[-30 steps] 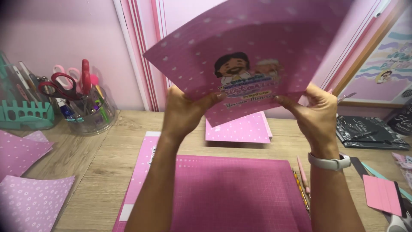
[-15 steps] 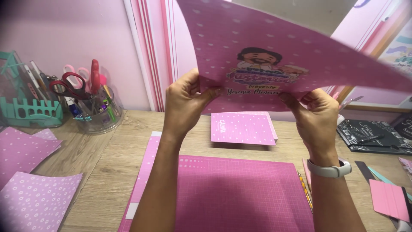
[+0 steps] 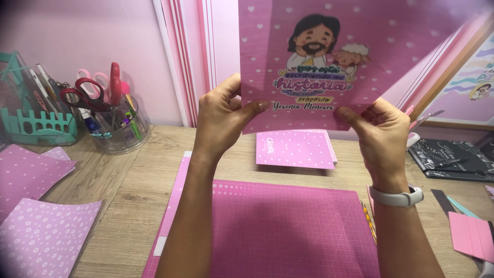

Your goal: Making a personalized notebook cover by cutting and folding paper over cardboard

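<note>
Nearest, a pink cutting mat lies flat at the desk's near edge, between the person's two forearms. Left of it, by the near left corner, loose pink patterned sheets lie spread on the wood. Along the right edge sit a pink folded piece and, farther back, a black printed sheet with a pen on it. Just past the mat's far edge lies a small stack of pink dotted paper. Above that stack, both hands hold a pink printed sheet up off the desk, nearly upright and facing the camera. The left hand pinches the sheet's lower left corner, thumb on the front and fingers behind; the right hand, with a white band on its wrist, pinches the bottom edge near the lower right in the same way. Almost the whole sheet rises above the two grips, out past the top of the view. At the far left edge stand a clear cup of scissors and pens and a teal organiser.
</note>
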